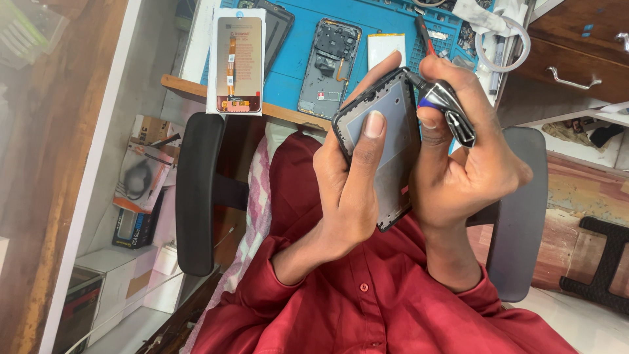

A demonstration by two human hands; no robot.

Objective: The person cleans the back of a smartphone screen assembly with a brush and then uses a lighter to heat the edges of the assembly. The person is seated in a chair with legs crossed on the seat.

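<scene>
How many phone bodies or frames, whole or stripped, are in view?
3. One frame is held in the left hand; one opened body lies on the blue mat; one dark unit sits partly hidden behind the replacement screen. Clutter could hide more.

Blue mat [295,78] crowded; open room above lap.

We see own body from above: dark red button-up shirt [367,308], matching red buttons down front placket, long sleeves pushed up to mid-forearm, cuffs bunched; left hand [350,183] bare, right hand [468,157] bare, short trimmed nails, no rings, no watch
</scene>
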